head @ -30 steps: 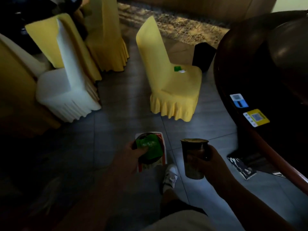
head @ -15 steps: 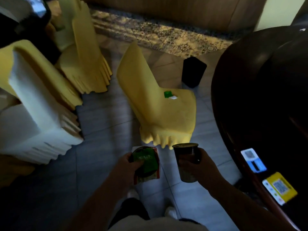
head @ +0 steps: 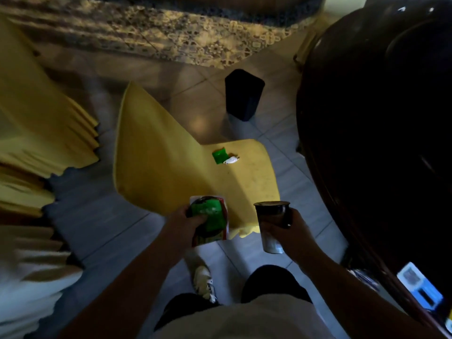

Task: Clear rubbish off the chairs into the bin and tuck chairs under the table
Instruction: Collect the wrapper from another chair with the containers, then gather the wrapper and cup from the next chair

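Observation:
My left hand [head: 182, 220] grips a stack of wrappers [head: 212, 220], a green packet on top of a red-and-white one. My right hand [head: 288, 231] holds a dark plastic cup [head: 271, 225] upright. Both hover over the near edge of a yellow-covered chair [head: 159, 167]. On its seat lie a small green wrapper [head: 219, 155] and a crumpled white scrap [head: 231, 159], touching each other. A black bin [head: 243, 95] stands on the floor beyond the chair. The dark round table [head: 376, 118] fills the right side.
More yellow-covered chairs [head: 36, 123] crowd the left, with a white-covered one [head: 29, 289] at the lower left. A patterned carpet [head: 159, 28] runs across the back. Blue and yellow cards [head: 419, 286] lie on the table's near edge. My shoe [head: 204, 281] is on grey tiles.
I have walked closer to the yellow chair; it and the bin now sit nearer and lower in view. Both hands keep their loads and now reach over the seat's edge.

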